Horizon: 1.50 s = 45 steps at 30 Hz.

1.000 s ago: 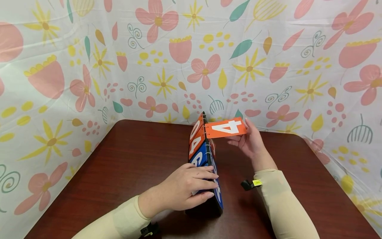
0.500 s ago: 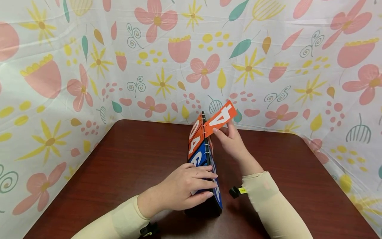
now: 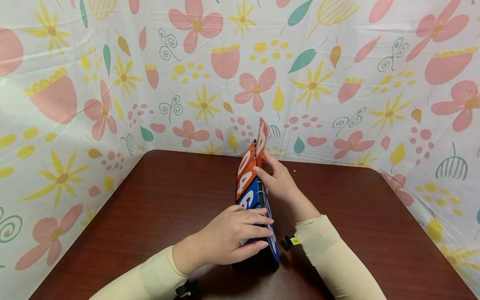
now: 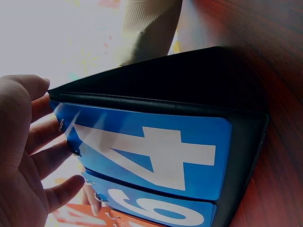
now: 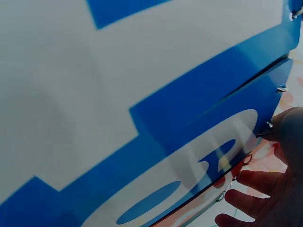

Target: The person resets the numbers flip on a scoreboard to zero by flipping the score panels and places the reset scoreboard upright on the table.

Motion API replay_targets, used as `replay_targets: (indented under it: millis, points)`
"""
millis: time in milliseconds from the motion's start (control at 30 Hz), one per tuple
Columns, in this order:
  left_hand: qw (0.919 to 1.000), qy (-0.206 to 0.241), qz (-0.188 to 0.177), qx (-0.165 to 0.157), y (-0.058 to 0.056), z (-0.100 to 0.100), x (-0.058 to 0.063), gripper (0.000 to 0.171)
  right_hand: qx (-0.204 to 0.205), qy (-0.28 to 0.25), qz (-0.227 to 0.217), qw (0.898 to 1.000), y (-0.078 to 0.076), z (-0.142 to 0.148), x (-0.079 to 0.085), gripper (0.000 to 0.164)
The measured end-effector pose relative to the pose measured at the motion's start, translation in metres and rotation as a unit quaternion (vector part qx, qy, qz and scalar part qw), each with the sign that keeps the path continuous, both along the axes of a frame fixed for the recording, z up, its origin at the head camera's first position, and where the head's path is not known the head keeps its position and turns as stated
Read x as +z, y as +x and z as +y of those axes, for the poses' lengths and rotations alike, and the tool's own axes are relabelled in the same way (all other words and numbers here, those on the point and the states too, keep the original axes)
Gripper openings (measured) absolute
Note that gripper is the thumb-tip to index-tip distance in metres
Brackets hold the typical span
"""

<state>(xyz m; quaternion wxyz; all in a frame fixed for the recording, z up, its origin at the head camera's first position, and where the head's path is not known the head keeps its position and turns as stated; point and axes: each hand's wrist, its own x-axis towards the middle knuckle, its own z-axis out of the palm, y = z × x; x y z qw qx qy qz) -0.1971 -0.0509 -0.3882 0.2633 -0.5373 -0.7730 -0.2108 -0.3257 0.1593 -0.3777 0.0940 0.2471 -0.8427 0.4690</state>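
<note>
A tabletop flip scoreboard (image 3: pixel 255 263), black and tent-shaped, stands with its ridge running away from me. White-numbered orange (image 3: pixel 245 162) and blue cards (image 3: pixel 250 196) hang from metal rings along the ridge. My left hand (image 3: pixel 236 231) rests across the near end of the ridge, fairly straight fingers reaching over to the right face. At the far end my right hand (image 3: pixel 279 179) touches a raised orange card (image 3: pixel 261 135), fingers behind it and thumb at the ridge. A blue 4 card (image 4: pixel 156 151) fills the left wrist view; spread right fingers (image 5: pixel 251 182) show beside rings in the right wrist view.
The scoreboard stands on a dark reddish-brown table (image 3: pixel 176 187) with rounded far corners. A white cloth (image 3: pixel 322 104) printed with flowers surrounds its back and sides. Black wrist-camera mounts (image 3: pixel 286 243) hang under both sleeves.
My right hand has moved left toward the ridge, swinging the orange 4 card up from nearly level, out on the right, to almost upright. My left hand has stayed in place.
</note>
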Motion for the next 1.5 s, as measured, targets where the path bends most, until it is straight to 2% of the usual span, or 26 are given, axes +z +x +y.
replay_targets:
  millis: [200,433,567,733,833,967,1100,1267,1500]
  points:
    - [0.9999,-0.002,0.011,-0.002,-0.001,-0.001,-0.001,0.029,0.004,0.010,0.012,1.000,-0.002,-0.003,-0.001,0.055]
    - [0.9999,-0.004,0.015,-0.001,-0.001,-0.001,-0.001,0.029,0.010,0.040,-0.014,0.999,-0.005,-0.002,-0.003,0.042]
    - [0.9997,-0.005,0.024,-0.003,-0.001,-0.001,-0.001,0.029,0.026,0.048,-0.035,0.998,-0.007,-0.002,-0.004,0.043]
    - [1.0000,-0.003,0.003,-0.002,0.000,-0.001,0.000,0.030,0.036,0.037,-0.062,0.997,-0.009,0.001,-0.002,0.051]
    - [1.0000,0.000,-0.003,0.000,0.000,-0.001,0.000,0.030,0.036,0.010,-0.070,0.997,-0.012,0.006,-0.004,0.058]
    - [1.0000,-0.001,0.003,0.002,-0.001,-0.001,-0.001,0.030,0.022,-0.052,-0.093,0.994,-0.024,0.014,-0.017,0.064]
    - [1.0000,-0.002,0.007,0.001,-0.001,0.000,-0.003,0.029,0.011,-0.084,-0.135,0.987,-0.040,0.023,-0.038,0.063]
    - [1.0000,0.000,0.007,0.002,-0.001,0.000,-0.003,0.029,0.011,-0.073,-0.177,0.982,-0.053,0.035,-0.060,0.064]
    - [0.9999,-0.003,0.008,0.007,-0.001,0.000,-0.003,0.029,-0.001,-0.032,-0.220,0.975,-0.062,0.045,-0.076,0.070]
